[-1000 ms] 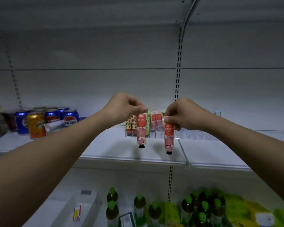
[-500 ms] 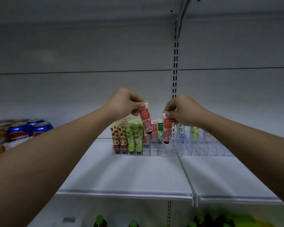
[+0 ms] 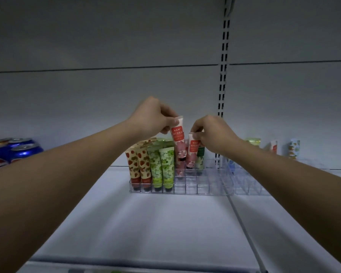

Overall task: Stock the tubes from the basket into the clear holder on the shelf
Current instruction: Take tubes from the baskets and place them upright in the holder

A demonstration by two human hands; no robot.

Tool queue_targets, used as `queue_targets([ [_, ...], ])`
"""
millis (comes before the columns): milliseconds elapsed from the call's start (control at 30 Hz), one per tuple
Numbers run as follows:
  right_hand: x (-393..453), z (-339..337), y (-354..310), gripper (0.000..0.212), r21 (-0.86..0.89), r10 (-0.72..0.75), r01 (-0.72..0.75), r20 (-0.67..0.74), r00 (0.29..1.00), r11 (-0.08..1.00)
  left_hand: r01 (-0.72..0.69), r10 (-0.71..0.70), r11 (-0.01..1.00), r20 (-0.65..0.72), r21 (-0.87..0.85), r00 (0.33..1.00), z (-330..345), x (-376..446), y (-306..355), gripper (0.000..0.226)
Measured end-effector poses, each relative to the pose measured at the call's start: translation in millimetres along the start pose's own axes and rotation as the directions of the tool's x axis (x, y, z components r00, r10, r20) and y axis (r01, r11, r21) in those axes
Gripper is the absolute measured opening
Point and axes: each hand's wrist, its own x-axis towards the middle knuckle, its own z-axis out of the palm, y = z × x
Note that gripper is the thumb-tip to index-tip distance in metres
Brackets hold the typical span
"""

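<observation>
1. On the white shelf [image 3: 165, 223] we see a clear holder [image 3: 203, 186] of small square cells standing near the back panel.
2. Our left hand [image 3: 154, 118] pinches the crimped top of a pink tube [image 3: 179, 142], fingers clamped on it; its cap end dips into a cell in a rear row, slightly tilted.
3. Our right hand [image 3: 211, 133] pinches a second pink tube [image 3: 192, 152] just beside the first, fingers clamped on its top, its lower end down among the cells.
4. Strawberry tubes [image 3: 139, 166] and green tubes [image 3: 163, 166] fill the holder's left columns.
5. Blue cans [image 3: 18, 150] stand far left; a few more tubes [image 3: 293, 147] stand at the right.
</observation>
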Motion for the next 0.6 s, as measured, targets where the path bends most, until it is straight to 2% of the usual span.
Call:
queue_targets([
  [133,1.8,15.9,-0.2,0.013,-0.017,0.016,-0.015,0.116,0.993,1.000,-0.002,0.002,1.000,0.002,-0.006,1.000,1.7,3.1,-3.9,0.006],
  [300,1.8,16.1,-2.5,0.016,-0.029,0.026,-0.022,0.176,0.984,0.999,0.001,-0.001,1.000,0.008,0.018,1.000,0.6,3.5,-3.3,0.008],
  [433,-3.2,-5.8,-2.4,0.032,-0.023,0.051,-0.049,0.120,0.991,0.999,0.014,-0.014,0.999,0.012,0.036,1.000,-4.4,2.3,3.7,0.008],
  [500,-11.1,-15.8,-4.6,0.030,-0.021,0.038,-0.037,0.092,0.995,0.999,0.010,-0.010,0.999,0.015,0.053,1.000,-5.9,0.6,7.9,0.009],
  [600,-31.8,-26.6,-8.8,0.021,-0.025,0.019,-0.014,0.200,0.980,1.000,0.002,-0.005,0.996,0.033,0.093,0.999,-4.9,-4.3,16.9,0.011],
])
